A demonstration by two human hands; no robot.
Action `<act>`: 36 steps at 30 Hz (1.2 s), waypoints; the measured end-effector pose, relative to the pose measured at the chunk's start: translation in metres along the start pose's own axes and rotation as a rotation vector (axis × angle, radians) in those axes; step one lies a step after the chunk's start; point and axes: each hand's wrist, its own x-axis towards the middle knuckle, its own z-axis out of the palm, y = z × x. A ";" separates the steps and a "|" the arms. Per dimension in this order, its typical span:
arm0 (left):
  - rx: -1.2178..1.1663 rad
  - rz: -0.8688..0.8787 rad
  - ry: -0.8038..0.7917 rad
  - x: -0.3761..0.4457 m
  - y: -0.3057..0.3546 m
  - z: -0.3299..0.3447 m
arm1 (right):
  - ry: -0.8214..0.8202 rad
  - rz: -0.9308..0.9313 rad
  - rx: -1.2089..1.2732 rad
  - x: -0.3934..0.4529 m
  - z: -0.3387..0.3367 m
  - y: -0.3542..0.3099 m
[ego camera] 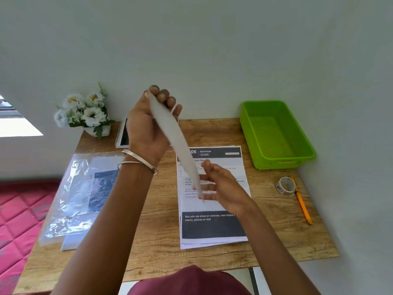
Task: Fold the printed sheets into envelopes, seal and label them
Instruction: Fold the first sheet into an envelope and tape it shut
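My left hand (148,126) grips the top of a light, floppy envelope (174,137) above the bench (276,220). My right hand (223,186), fingers loosely spread, touches its blurred lower end. It bends easily, so I'd support both ends.

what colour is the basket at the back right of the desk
Bright lime green basket with a woven-look wall, seen in the head view.

Matt wood-grain worktop (265,241); glossy crinkled plastic sleeve (70,194); matt paper sheets (212,241); perforated green plastic basket (297,158).
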 end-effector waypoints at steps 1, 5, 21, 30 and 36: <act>-0.066 0.006 -0.038 -0.001 0.002 -0.005 | -0.012 0.016 0.053 0.001 0.002 0.001; -0.124 0.001 -0.072 -0.011 0.012 -0.041 | 0.179 -0.048 0.288 0.006 -0.005 0.004; 1.147 -0.351 0.504 -0.065 -0.051 -0.135 | 0.702 -0.311 -0.076 0.018 -0.077 0.022; 1.599 -0.169 0.659 -0.062 -0.072 -0.153 | 0.715 -0.387 -0.596 0.025 -0.071 0.044; 2.359 0.018 0.155 -0.076 -0.092 -0.148 | 0.778 -0.387 -1.004 0.032 -0.061 0.054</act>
